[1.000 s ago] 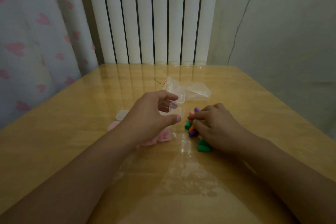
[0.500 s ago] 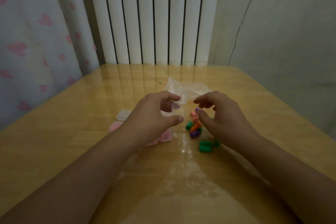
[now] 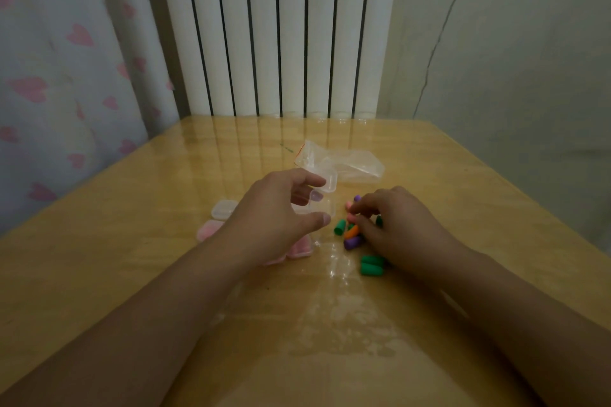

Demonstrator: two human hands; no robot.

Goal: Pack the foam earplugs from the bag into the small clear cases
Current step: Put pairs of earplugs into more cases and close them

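My left hand (image 3: 274,218) holds a small clear case (image 3: 325,195) with its lid up, between thumb and fingers, just above the table. Several foam earplugs (image 3: 352,235) in green, orange, purple and pink lie in a loose pile right of the case. My right hand (image 3: 396,228) is down on that pile, its fingertips curled onto a pink earplug (image 3: 351,217); whether it is pinched I cannot tell. Two green earplugs (image 3: 372,266) lie near my right wrist. The crumpled clear bag (image 3: 347,162) lies behind the case.
A closed clear case (image 3: 223,209) and pink-filled cases (image 3: 208,231) sit left of my left hand, another pink one (image 3: 300,248) under it. The glossy wooden table (image 3: 132,241) meets a white radiator (image 3: 274,30) at the back, a curtain at left.
My right hand, raised beside the case half a second ago, has dropped back onto the earplug pile. My left hand keeps the open case in the same place.
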